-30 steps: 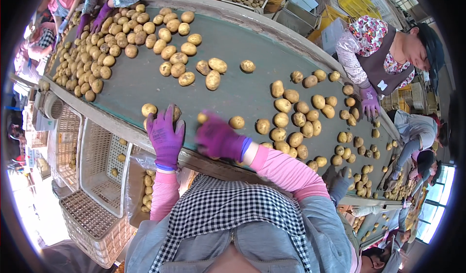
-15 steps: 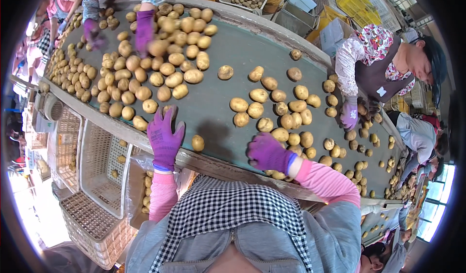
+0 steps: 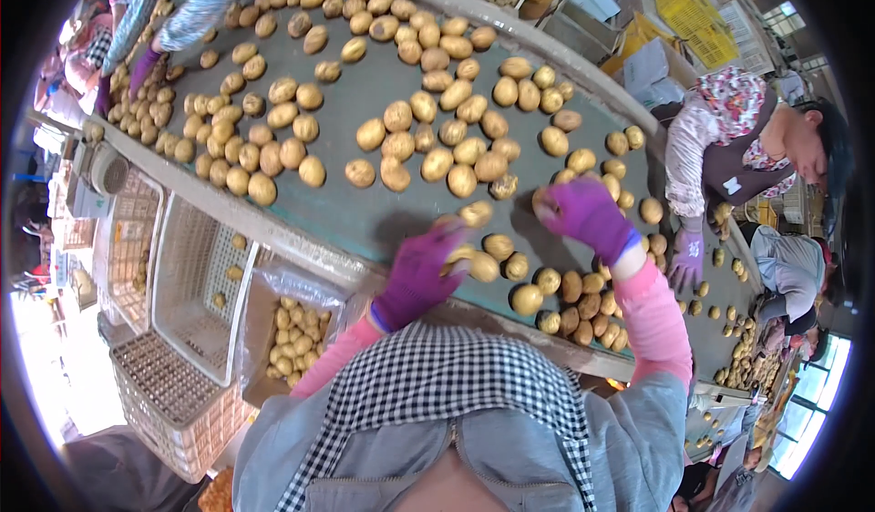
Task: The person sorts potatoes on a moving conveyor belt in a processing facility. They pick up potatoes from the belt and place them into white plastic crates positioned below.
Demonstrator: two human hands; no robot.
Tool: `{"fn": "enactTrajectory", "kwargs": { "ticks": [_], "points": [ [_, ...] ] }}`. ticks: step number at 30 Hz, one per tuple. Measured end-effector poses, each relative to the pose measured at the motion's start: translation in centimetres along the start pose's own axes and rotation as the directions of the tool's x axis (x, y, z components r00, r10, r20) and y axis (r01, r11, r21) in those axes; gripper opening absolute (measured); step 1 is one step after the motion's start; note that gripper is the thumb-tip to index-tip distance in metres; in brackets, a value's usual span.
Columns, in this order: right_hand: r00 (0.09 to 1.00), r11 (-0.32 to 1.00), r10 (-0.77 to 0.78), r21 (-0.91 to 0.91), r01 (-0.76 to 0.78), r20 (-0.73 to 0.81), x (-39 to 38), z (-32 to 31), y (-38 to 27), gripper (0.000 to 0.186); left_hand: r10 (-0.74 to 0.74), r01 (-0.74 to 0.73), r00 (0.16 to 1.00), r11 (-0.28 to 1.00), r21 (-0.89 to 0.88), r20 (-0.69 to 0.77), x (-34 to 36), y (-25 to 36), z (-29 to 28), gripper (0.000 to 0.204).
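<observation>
Stacked crates and cartons, among them a yellow crate (image 3: 694, 20), fill the room behind the far edge of a long dark belt (image 3: 342, 207). A raised rail (image 3: 273, 239) runs along its near edge, presumably to stop round things rolling off. Beyond the far edge, toward the right end, a co-worker (image 3: 729, 138) reaches in, one gloved hand (image 3: 686, 255) low over the belt. Against the near edge, left of the person, stand a pale open crate (image 3: 196, 280) and a lined box (image 3: 257, 386) part full of potatoes, probably kept there for easy reach.

Both own hands wear purple gloves, likely against dirt. The left hand (image 3: 419, 271) is over the near edge, its fingers half open around a pale potato (image 3: 460, 257); blur hides whether they grip. The right hand (image 3: 588, 213) sits farther in, fingers curled, with a bit of tan potato at their tips; I cannot tell how firmly it is held.

Loose potatoes cover much of the belt. One oblong potato (image 3: 476, 213) by the left fingertips lies with its long axis roughly left to right, skewed to the near edge. Another potato (image 3: 456, 94), nearer the far edge, slants across the belt. Neither has a clear front end.
</observation>
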State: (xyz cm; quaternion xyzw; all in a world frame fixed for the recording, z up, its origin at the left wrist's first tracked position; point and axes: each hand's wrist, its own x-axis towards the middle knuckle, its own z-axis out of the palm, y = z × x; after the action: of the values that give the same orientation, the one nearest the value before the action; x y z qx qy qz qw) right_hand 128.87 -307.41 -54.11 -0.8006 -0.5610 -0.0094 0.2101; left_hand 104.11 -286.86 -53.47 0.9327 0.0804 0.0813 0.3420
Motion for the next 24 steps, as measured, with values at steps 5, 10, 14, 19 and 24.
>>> {"fn": "enactTrajectory", "kwargs": {
  "ticks": [5, 10, 14, 19, 24],
  "points": [
    [0.976, 0.899, -0.009, 0.425, 0.103, -0.219, 8.6, 2.9, -3.2, 0.020, 0.129, -0.096, 0.965, 0.984, 0.149, -0.229, -0.5, -5.7, -1.4, 0.052],
    [0.887, 0.872, -0.173, 0.352, 0.340, -0.428, 13.6, 9.8, -8.4, 0.044, 0.097, 0.123, 0.821, 0.933, 0.339, -0.563, 2.9, -8.9, -6.9, 0.060],
    [0.953, 0.915, -0.082, 0.357, 0.187, -0.290, 13.2, 11.3, -9.6, 0.039, 0.027, 0.296, 0.764, 0.873, 0.388, -0.644, 2.4, -11.2, -5.8, 0.065],
    [0.977, 0.939, -0.209, 0.270, 0.215, -0.051, 8.7, 10.3, -8.0, 0.036, 0.015, 0.323, 0.791, 0.838, 0.439, -0.611, 2.1, -10.6, -4.9, 0.060],
    [0.875, 0.960, -0.213, 0.259, 0.105, 0.434, 3.7, 6.0, -3.5, 0.030, -0.187, 0.213, 0.883, 0.977, 0.013, -0.431, 2.3, -8.2, -4.9, 0.041]
  ]
}}
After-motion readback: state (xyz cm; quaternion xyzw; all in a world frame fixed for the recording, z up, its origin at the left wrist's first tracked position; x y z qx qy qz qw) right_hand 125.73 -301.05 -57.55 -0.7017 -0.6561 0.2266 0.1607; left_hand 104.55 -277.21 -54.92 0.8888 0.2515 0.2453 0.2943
